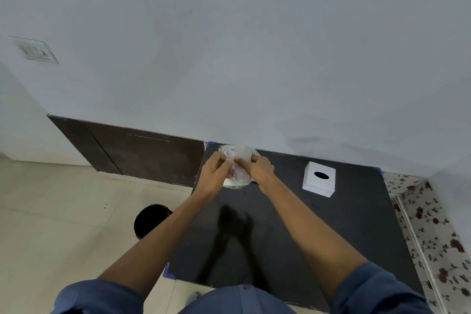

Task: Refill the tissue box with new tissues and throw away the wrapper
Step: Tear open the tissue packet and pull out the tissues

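Note:
A pack of tissues in a clear plastic wrapper (239,166) with red print is held just above the far left part of the black table (293,232). My left hand (215,173) grips the wrapper on its left side and my right hand (260,169) grips it on the right, fingers pinched on the plastic near the top. The white tissue box (319,179) with a dark oval opening stands upright on the table to the right of my hands, apart from them.
A black round bin (150,220) stands on the tiled floor left of the table. The wall runs directly behind the table. A floral-patterned surface (430,232) lies along the table's right side.

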